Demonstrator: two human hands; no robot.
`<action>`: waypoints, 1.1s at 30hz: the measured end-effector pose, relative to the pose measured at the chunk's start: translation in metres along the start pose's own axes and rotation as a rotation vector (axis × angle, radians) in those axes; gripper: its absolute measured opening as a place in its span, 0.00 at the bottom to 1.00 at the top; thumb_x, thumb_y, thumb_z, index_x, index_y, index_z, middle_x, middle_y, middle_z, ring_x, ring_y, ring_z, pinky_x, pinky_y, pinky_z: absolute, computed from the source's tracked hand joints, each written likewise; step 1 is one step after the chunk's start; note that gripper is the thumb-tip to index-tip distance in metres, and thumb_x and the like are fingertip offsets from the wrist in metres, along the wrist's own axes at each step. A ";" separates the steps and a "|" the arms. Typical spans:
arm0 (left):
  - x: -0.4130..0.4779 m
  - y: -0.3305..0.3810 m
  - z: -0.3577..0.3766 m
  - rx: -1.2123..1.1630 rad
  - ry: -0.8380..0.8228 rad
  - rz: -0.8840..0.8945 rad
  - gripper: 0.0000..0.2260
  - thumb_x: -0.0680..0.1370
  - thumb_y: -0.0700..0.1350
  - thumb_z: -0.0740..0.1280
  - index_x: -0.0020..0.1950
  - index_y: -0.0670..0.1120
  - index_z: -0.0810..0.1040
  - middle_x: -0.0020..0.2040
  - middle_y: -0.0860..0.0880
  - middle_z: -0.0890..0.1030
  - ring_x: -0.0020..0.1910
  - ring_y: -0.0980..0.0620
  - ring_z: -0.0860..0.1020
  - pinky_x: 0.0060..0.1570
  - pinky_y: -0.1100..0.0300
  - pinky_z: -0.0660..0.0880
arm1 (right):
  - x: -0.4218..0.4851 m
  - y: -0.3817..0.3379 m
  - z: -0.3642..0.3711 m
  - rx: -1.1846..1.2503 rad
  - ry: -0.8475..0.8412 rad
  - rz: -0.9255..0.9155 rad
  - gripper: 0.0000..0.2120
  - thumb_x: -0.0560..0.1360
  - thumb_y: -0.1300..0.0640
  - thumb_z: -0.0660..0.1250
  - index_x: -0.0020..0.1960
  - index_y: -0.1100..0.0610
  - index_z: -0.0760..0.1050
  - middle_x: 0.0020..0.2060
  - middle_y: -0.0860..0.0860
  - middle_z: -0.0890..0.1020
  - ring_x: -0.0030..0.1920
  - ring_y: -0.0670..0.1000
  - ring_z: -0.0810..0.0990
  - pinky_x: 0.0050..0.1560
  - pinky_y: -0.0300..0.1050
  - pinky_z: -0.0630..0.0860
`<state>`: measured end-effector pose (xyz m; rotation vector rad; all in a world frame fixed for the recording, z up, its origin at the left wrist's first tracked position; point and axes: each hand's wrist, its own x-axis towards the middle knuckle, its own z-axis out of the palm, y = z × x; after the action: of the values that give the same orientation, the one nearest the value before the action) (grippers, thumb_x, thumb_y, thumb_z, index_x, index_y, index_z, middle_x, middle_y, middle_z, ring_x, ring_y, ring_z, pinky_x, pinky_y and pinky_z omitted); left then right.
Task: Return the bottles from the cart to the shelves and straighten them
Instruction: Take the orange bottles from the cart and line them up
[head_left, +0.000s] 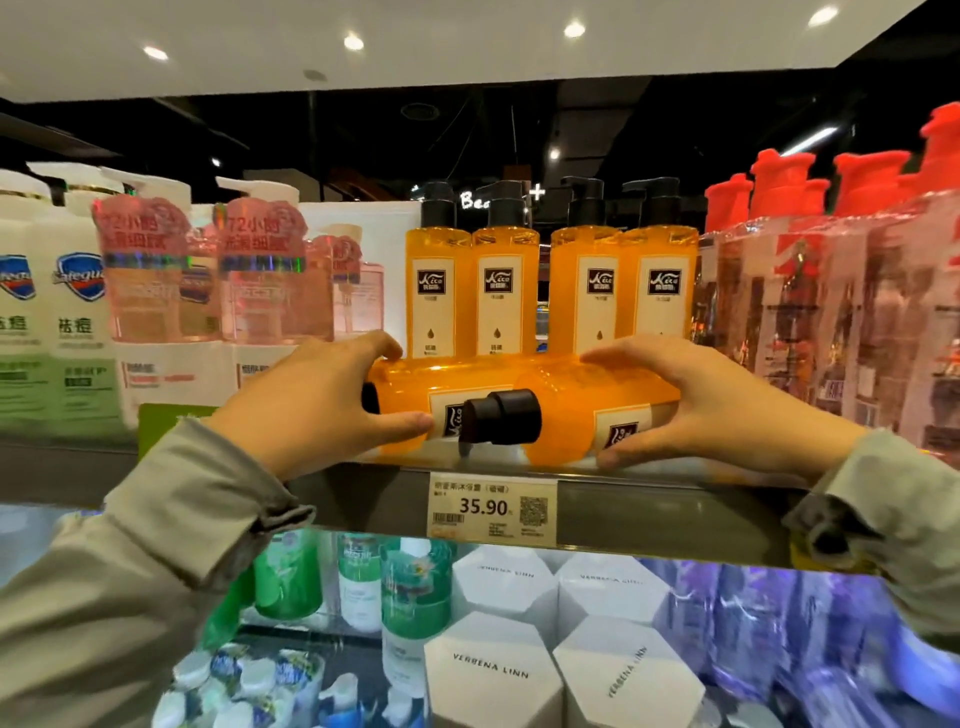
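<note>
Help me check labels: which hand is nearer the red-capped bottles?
Right. The right hand grips a lying orange bottle beside the red-capped bottles; the left hand grips a second orange bottle, farther left.

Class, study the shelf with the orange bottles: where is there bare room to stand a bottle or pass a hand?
Free: only a slim gap between the two middle upright orange bottles. The front strip of the shelf is filled by two lying orange bottles, gripped by the left hand and right hand. Either side, pink bottles and red-capped bottles crowd in.
</note>
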<state>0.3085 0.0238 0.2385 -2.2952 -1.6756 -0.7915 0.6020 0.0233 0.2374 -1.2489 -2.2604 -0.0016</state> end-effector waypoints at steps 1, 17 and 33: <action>0.002 0.001 -0.001 0.012 -0.012 -0.003 0.32 0.69 0.63 0.68 0.69 0.53 0.66 0.62 0.48 0.77 0.57 0.49 0.75 0.56 0.54 0.73 | 0.000 0.000 0.000 -0.015 0.004 -0.007 0.38 0.56 0.36 0.72 0.64 0.37 0.64 0.60 0.36 0.71 0.62 0.42 0.68 0.64 0.42 0.67; -0.005 0.005 0.006 -0.299 0.151 -0.017 0.35 0.53 0.67 0.69 0.56 0.55 0.68 0.44 0.54 0.76 0.44 0.54 0.77 0.41 0.63 0.73 | 0.000 0.011 0.000 -0.043 0.170 -0.177 0.36 0.61 0.27 0.67 0.63 0.44 0.67 0.57 0.41 0.73 0.58 0.43 0.72 0.59 0.44 0.72; -0.008 -0.012 0.024 -0.622 0.307 0.021 0.30 0.55 0.62 0.77 0.54 0.58 0.76 0.49 0.57 0.81 0.48 0.60 0.80 0.42 0.70 0.75 | -0.002 0.009 0.001 0.004 0.250 -0.192 0.36 0.59 0.32 0.68 0.63 0.45 0.66 0.57 0.43 0.73 0.59 0.46 0.72 0.59 0.46 0.74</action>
<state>0.3029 0.0324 0.2120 -2.3598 -1.3974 -1.7593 0.6093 0.0270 0.2332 -0.9657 -2.1492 -0.2127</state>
